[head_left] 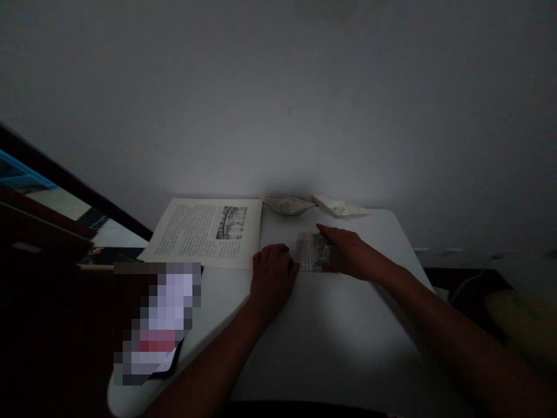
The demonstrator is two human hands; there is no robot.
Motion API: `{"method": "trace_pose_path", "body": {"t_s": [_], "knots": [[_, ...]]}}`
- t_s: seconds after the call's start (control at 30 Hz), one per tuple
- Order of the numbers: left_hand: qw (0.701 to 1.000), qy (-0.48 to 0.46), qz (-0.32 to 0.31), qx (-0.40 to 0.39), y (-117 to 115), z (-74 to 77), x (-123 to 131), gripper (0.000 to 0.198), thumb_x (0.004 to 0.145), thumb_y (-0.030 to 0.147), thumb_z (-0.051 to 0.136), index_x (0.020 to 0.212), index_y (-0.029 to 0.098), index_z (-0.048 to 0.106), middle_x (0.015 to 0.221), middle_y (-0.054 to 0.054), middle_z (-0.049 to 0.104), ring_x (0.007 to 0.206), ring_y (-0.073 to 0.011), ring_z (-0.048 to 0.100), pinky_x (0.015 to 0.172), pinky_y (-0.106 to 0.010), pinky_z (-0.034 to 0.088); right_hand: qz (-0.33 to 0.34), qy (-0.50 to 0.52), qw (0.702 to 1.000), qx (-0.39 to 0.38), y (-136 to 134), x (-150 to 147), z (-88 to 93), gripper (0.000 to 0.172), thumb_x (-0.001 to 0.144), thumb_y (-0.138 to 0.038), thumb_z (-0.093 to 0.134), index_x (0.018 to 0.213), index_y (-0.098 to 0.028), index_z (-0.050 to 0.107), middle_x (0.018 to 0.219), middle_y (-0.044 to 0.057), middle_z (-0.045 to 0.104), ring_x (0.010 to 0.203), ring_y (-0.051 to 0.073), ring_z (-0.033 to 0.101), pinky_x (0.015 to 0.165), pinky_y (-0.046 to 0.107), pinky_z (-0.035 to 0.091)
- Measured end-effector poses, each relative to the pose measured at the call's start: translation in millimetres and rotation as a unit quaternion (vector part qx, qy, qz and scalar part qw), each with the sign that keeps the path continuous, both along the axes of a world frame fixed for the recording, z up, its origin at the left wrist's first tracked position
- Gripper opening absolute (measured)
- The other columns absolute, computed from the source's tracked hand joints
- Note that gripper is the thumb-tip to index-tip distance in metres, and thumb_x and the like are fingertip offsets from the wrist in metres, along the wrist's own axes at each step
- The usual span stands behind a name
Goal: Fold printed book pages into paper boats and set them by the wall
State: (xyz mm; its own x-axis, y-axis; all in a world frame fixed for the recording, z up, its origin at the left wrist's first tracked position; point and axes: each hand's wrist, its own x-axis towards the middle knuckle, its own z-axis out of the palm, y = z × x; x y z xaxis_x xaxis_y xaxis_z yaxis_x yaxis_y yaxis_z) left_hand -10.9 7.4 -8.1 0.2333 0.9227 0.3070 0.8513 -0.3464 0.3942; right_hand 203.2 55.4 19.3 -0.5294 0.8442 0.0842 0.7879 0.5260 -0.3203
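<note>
A small folded piece of printed paper (pixel 310 252) lies on the white table between my hands. My right hand (pixel 346 251) grips its right side, thumb and fingers closed around that edge. My left hand (pixel 273 273) is at the paper's left edge with its fingers curled, and whether it pinches the paper is too dark to tell. Behind them, two folded paper boats, one in the middle (pixel 288 205) and one to its right (pixel 339 206), stand near the wall. A flat printed page (pixel 195 235) with a picture lies to the left of my left hand.
A phone (pixel 167 325) with a blurred, lit screen lies on the left part of the white table (pixel 304 342). The grey wall (pixel 287 104) rises directly behind the table. A dark slanted rail (pixel 78 184) runs at the left.
</note>
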Motion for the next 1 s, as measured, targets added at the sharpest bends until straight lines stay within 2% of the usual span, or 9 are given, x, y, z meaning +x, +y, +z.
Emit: {"method": "trace_pose_path", "body": {"t_s": [0.13,0.27,0.37,0.47,0.63,0.7,0.77,0.83,1.0], "knots": [[0.999,-0.05,-0.007,-0.005,-0.4,0.5,-3.2,0.007,0.081,0.026,0.058,0.081,0.019,0.06,0.109,-0.007,0.061,0.106,-0.0243,0.051,0.091,-0.043,0.034,-0.003,-0.004,0.999,0.034,4.8,-2.2,3.1,0.083,0.061,-0.029,0.076,0.135,-0.016,0.04,0.118,0.014,0.059,0.109,0.029,0.054,0.094,0.044,0.039],[0.987,-0.154,-0.022,-0.028,-0.4,6.9,-8.9,0.015,0.086,0.026,0.049,0.082,0.018,0.061,0.098,-0.006,0.064,0.097,-0.0198,0.056,0.089,-0.039,0.036,0.008,0.031,0.99,0.137,-13.4,-2.8,15.8,0.032,0.072,-0.013,0.063,0.103,-0.018,0.062,0.095,0.008,0.066,0.093,0.024,0.058,0.088,0.04,0.041],[0.975,-0.214,-0.024,-0.057,0.1,10.8,-11.7,0.025,0.091,0.026,0.039,0.081,0.018,0.061,0.086,-0.004,0.065,0.084,-0.0163,0.058,0.082,-0.034,0.04,0.059,0.017,0.982,0.176,-35.8,-2.3,27.1,0.016,0.077,-0.01,0.054,0.086,-0.018,0.064,0.085,0.008,0.065,0.082,0.021,0.057,0.077,0.036,0.044],[0.981,-0.186,-0.013,-0.058,-0.1,10.3,-10.4,0.015,0.086,0.026,0.049,0.08,0.018,0.061,0.081,-0.003,0.064,0.081,-0.0167,0.058,0.08,-0.034,0.041,0.094,-0.018,0.983,0.155,-59.2,-2.8,34.3,0.019,0.081,-0.009,0.048,0.081,-0.019,0.064,0.086,0.008,0.065,0.081,0.021,0.057,0.072,0.035,0.045],[0.995,-0.071,-0.048,-0.041,-3.3,5.8,-3.4,0.007,0.079,0.025,0.061,0.08,0.02,0.065,0.093,-0.004,0.062,0.093,-0.0208,0.053,0.083,-0.038,0.038,0.112,-0.072,0.99,0.035,-88.0,-2.9,35.3,0.015,0.08,-0.012,0.054,0.087,-0.02,0.064,0.096,0.006,0.064,0.088,0.023,0.057,0.076,0.039,0.047],[0.997,-0.046,-0.053,-0.04,-4.3,4.9,-1.5,0.008,0.08,0.026,0.06,0.081,0.021,0.066,0.095,-0.004,0.061,0.094,-0.021,0.051,0.083,-0.038,0.037,0.111,-0.066,0.992,-0.015,-92.5,-1.6,36.2,0.013,0.079,-0.023,0.061,0.092,-0.022,0.064,0.104,0.006,0.062,0.096,0.024,0.056,0.083,0.04,0.047],[0.997,-0.035,-0.052,-0.04,-4.5,4.8,-0.7,0.011,0.082,0.027,0.058,0.082,0.02,0.066,0.095,-0.004,0.06,0.094,-0.0209,0.05,0.082,-0.038,0.037,0.114,-0.04,0.991,-0.056,-92.6,-0.6,38.2,0.024,0.078,-0.038,0.064,0.097,-0.024,0.064,0.112,0.006,0.06,0.103,0.023,0.055,0.088,0.04,0.047],[0.997,-0.032,-0.054,-0.041,-4.0,5.3,-1.0,0.012,0.084,0.026,0.055,0.083,0.02,0.065,0.097,-0.005,0.06,0.094,-0.0207,0.049,0.083,-0.038,0.037,0.108,-0.013,0.992,-0.064,-89.5,-0.6,39.5,0.032,0.079,-0.046,0.06,0.102,-0.024,0.063,0.115,0.006,0.06,0.105,0.022,0.055,0.09,0.038,0.047],[0.995,-0.025,-0.076,-0.053,-3.7,8.5,-4.0,0.01,0.084,0.021,0.054,0.084,0.019,0.063,0.108,-0.006,0.056,0.103,-0.0216,0.047,0.088,-0.039,0.035,0.088,-0.002,0.996,-0.008,-80.7,-7.0,36.3,0.024,0.086,-0.035,0.053,0.103,-0.021,0.064,0.11,0.008,0.062,0.1,0.021,0.057,0.09,0.038,0.047]]}}
